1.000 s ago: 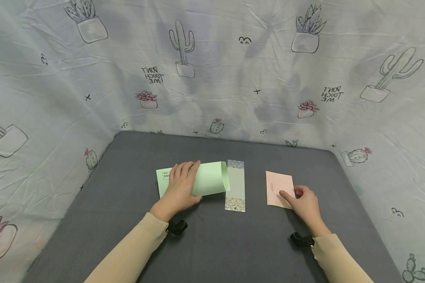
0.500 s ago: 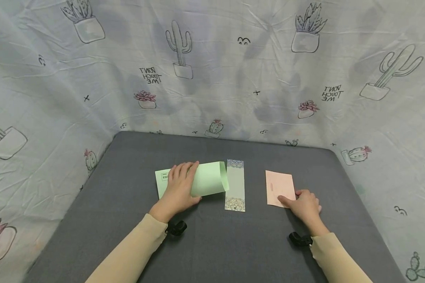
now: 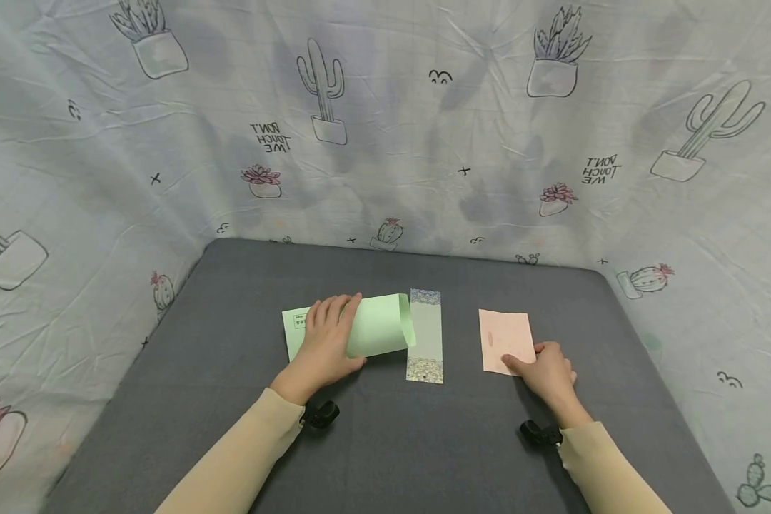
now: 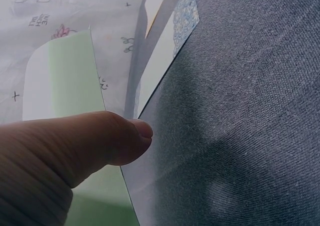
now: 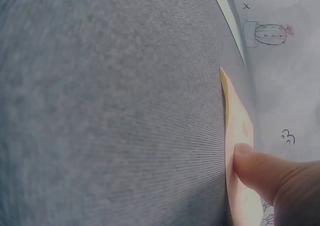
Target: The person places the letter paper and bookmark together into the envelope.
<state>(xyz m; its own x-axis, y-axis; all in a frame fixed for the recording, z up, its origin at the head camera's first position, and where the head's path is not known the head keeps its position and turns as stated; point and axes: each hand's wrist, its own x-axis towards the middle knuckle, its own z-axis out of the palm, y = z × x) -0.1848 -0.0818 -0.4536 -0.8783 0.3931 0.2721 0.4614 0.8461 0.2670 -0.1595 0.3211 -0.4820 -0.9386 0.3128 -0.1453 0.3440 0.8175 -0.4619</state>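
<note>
My left hand (image 3: 324, 350) spans a light green envelope (image 3: 380, 325), gripping it between the fingers on the far edge and the thumb on the near edge. The envelope bows upward, and its right end gapes. In the left wrist view, the thumb (image 4: 115, 138) lies against the green paper. My right hand (image 3: 547, 375) pinches the lower right corner of a thin pink booklet (image 3: 504, 332), thumb on top; the fingers beneath are hidden. In the right wrist view, the booklet (image 5: 240, 121) is seen nearly edge-on, close to the cloth.
Between the envelope and the booklet, a pale bookmark (image 3: 426, 332) with patterned ends lies flat on the grey table (image 3: 385, 457). A white curtain (image 3: 392, 143) with cactus prints rises behind and beside the table. Each wrist wears a black camera band (image 3: 321, 414).
My right hand has shifted slightly left with the pink booklet, its fingers resettled at the corner. The left hand and the envelope stay nearly still.
</note>
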